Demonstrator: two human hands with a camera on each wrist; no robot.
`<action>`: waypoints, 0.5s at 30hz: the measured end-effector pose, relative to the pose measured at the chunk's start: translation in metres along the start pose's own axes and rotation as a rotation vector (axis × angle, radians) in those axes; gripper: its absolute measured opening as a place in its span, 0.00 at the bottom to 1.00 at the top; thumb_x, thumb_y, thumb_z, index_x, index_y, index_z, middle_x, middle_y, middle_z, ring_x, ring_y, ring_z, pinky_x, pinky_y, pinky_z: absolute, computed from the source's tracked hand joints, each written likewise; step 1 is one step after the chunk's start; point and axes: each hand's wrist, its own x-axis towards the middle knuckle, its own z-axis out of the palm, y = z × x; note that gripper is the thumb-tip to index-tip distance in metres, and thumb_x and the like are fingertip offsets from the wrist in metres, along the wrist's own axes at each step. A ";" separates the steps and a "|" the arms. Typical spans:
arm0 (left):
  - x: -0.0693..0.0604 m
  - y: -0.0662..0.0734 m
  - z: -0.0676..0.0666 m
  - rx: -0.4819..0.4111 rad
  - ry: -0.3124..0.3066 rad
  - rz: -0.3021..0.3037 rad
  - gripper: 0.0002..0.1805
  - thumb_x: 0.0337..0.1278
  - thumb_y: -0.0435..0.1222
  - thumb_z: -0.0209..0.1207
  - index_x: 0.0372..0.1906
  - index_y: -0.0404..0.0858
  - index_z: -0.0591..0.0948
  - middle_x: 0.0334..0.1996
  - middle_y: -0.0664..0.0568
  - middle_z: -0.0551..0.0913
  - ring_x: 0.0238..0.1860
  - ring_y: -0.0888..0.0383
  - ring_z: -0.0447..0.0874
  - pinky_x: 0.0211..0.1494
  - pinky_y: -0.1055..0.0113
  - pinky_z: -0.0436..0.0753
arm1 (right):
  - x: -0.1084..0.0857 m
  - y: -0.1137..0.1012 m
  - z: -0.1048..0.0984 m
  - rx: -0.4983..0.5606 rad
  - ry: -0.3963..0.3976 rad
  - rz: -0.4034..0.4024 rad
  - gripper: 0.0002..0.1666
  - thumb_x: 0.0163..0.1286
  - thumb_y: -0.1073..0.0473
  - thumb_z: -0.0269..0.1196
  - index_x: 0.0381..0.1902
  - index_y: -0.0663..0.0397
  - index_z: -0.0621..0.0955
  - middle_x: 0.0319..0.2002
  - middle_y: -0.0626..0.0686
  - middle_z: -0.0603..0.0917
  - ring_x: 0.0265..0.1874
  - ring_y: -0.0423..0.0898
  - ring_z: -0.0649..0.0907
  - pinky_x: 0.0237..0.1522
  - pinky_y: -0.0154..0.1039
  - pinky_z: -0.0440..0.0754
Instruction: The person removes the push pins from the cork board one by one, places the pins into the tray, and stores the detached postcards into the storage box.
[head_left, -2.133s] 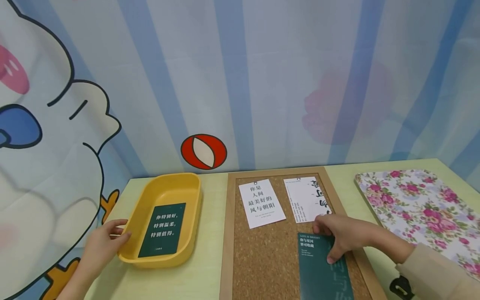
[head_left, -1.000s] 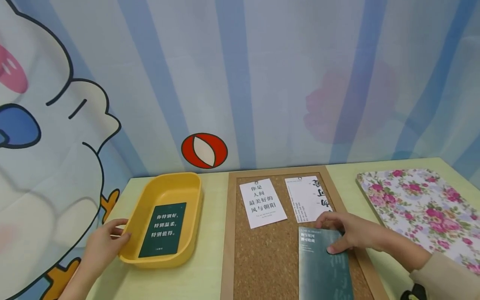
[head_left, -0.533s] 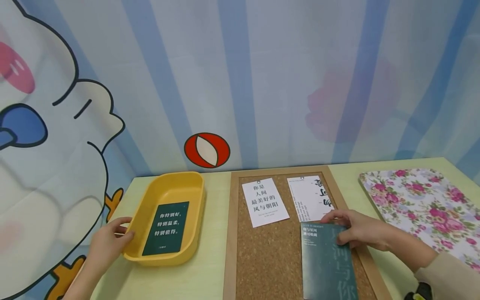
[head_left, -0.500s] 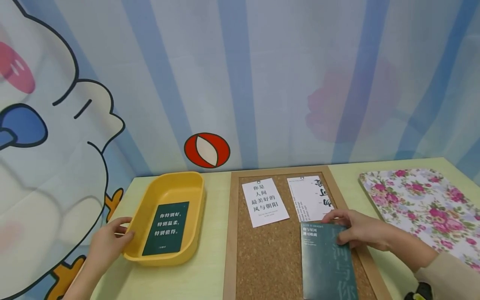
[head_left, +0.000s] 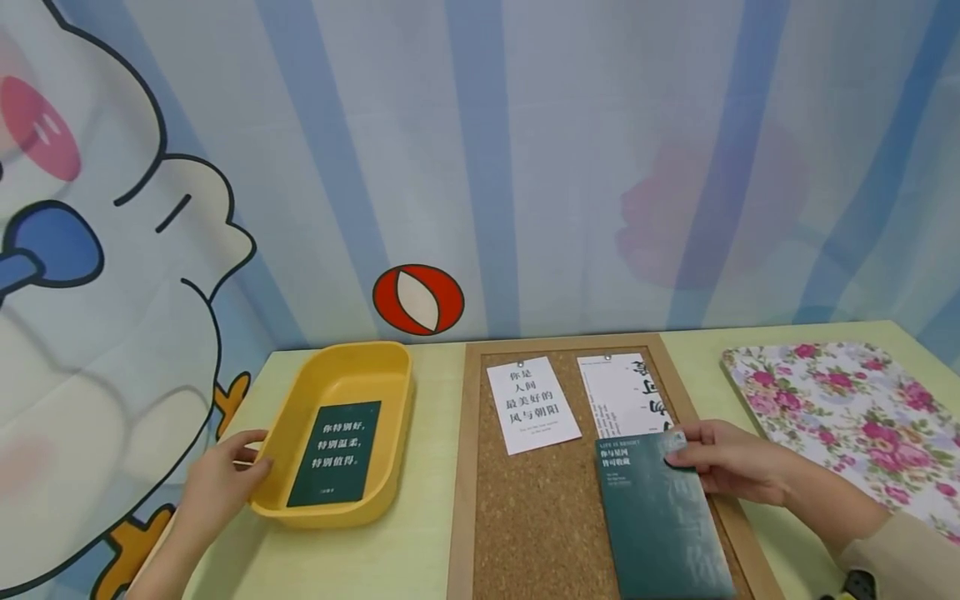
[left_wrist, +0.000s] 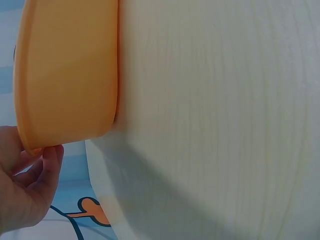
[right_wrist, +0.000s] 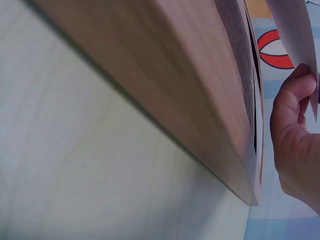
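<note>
In the head view my right hand pinches a dark green card with white lettering by its upper right corner. The card is over the cork board and covers the bottom edge of a white card. From the right wrist, the hand grips the card, which stands off the board's wooden frame. My left hand holds the left rim of a yellow tray, in which another dark green card lies. Thumb and fingers of that hand meet at the tray's edge.
Another white card hangs slightly tilted at the board's upper left. A flower-patterned board lies on the pale table at the right. Behind stands a blue-striped backdrop with cartoon prints.
The right hand has shifted the green card up the cork board towards the white card, and the card now leans. The left hand stays at the tray. The whole view has drifted slightly.
</note>
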 end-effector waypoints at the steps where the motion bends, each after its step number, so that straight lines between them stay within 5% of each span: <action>1: 0.000 0.000 0.000 0.000 0.001 0.001 0.21 0.55 0.31 0.58 0.53 0.23 0.73 0.33 0.36 0.80 0.32 0.45 0.81 0.29 0.60 0.82 | 0.000 0.001 0.000 0.010 -0.010 -0.011 0.25 0.71 0.63 0.51 0.62 0.67 0.63 0.27 0.43 0.75 0.25 0.36 0.72 0.36 0.35 0.74; 4: 0.000 -0.001 0.001 0.001 0.009 0.003 0.21 0.55 0.31 0.58 0.53 0.23 0.73 0.33 0.35 0.80 0.32 0.44 0.81 0.29 0.60 0.82 | 0.001 0.001 0.000 0.041 -0.040 -0.031 0.10 0.72 0.63 0.50 0.49 0.56 0.73 0.33 0.46 0.79 0.29 0.38 0.77 0.35 0.34 0.77; 9: 0.001 -0.002 0.003 0.005 0.025 0.018 0.21 0.55 0.31 0.58 0.53 0.23 0.73 0.32 0.36 0.80 0.31 0.45 0.81 0.28 0.61 0.82 | 0.003 -0.002 0.004 0.072 -0.028 -0.045 0.09 0.72 0.63 0.50 0.45 0.54 0.77 0.39 0.52 0.84 0.37 0.42 0.84 0.36 0.33 0.81; 15: -0.001 0.000 0.002 0.025 0.036 0.050 0.21 0.54 0.30 0.57 0.52 0.23 0.74 0.28 0.39 0.81 0.28 0.48 0.81 0.24 0.64 0.80 | 0.002 -0.007 0.009 0.084 0.072 -0.031 0.03 0.71 0.60 0.54 0.36 0.52 0.74 0.31 0.48 0.85 0.27 0.37 0.83 0.27 0.27 0.78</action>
